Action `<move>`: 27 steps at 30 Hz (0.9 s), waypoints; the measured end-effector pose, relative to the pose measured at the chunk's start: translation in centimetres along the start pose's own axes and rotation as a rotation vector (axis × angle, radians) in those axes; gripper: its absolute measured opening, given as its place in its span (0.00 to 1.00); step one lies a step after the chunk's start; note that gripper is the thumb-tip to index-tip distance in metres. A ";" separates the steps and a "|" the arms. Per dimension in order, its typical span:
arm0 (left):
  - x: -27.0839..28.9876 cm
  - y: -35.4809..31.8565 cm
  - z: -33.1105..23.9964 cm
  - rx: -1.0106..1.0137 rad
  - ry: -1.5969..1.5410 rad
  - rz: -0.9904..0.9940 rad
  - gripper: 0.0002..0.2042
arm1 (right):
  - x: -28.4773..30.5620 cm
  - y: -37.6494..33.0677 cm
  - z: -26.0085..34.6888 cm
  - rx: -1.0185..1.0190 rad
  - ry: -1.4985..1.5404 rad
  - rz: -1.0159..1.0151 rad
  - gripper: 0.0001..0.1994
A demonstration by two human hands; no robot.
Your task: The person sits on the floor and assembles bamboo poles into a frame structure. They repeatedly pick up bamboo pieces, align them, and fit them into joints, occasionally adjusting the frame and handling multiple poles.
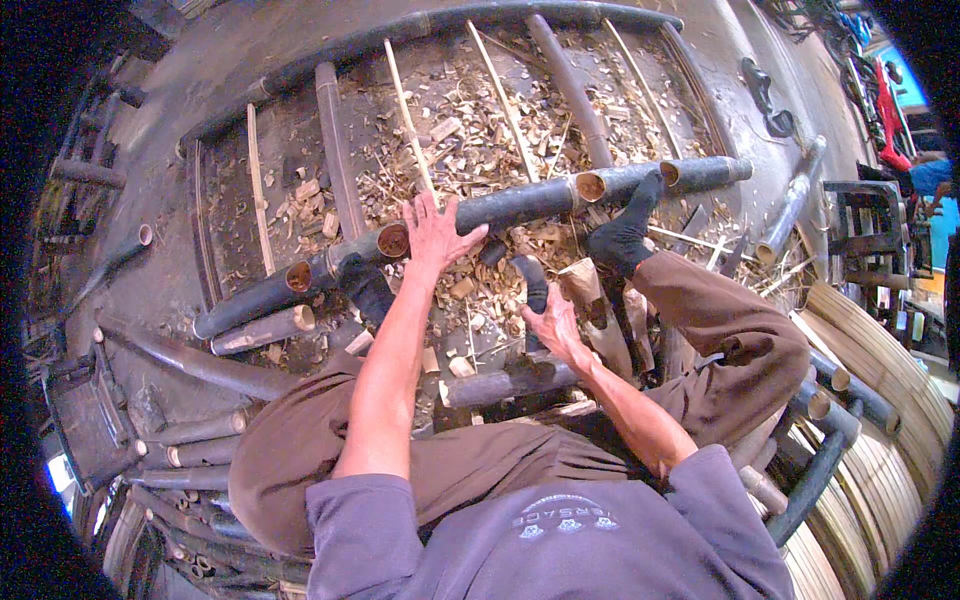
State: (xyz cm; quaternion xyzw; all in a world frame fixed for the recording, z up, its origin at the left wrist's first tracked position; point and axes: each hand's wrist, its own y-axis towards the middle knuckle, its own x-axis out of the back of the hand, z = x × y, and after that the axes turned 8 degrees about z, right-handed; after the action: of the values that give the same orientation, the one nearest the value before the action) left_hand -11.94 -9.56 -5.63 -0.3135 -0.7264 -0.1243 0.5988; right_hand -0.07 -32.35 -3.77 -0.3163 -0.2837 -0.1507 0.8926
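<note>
A dark bamboo pole (520, 203) with round cut holes lies across in front of me, the near side of a ladder-like bamboo frame. My left hand (436, 235) rests on this pole with its fingers spread, between two holes and beside the near end of a pale bamboo slat (408, 120). Closer to me and to the right, my right hand (560, 328) has thumb and fingers around a dark curved piece (532, 283), whose kind I cannot make out. My dark-socked feet (622, 238) are against the near pole.
Wood chips (480, 130) cover the ground inside the frame. The far bamboo pole (400, 32) joins several crosspieces. Cut bamboo lengths (200, 352) lie at left, split bamboo strips (870, 440) at right. A sandal (765, 97) and a dark chair (868, 225) are farther right.
</note>
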 end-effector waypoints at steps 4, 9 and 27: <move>-1.8 1.1 -2.2 -0.080 -0.098 -0.134 0.36 | 2.1 0.4 1.7 0.001 0.085 -0.118 0.22; -2.4 2.4 -2.6 0.036 -0.189 0.088 0.33 | 4.2 1.6 6.3 0.251 0.152 -0.118 0.26; -1.7 2.7 -2.9 0.029 -0.142 0.177 0.30 | 1.9 7.7 7.4 0.206 0.014 -0.042 0.19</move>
State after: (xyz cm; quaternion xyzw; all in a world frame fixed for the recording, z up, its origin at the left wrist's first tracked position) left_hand -7.85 -9.56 -7.03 -0.3755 -0.7382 -0.0379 0.5591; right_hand 1.89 -21.89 -1.57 -0.2157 -0.2979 -0.1417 0.9190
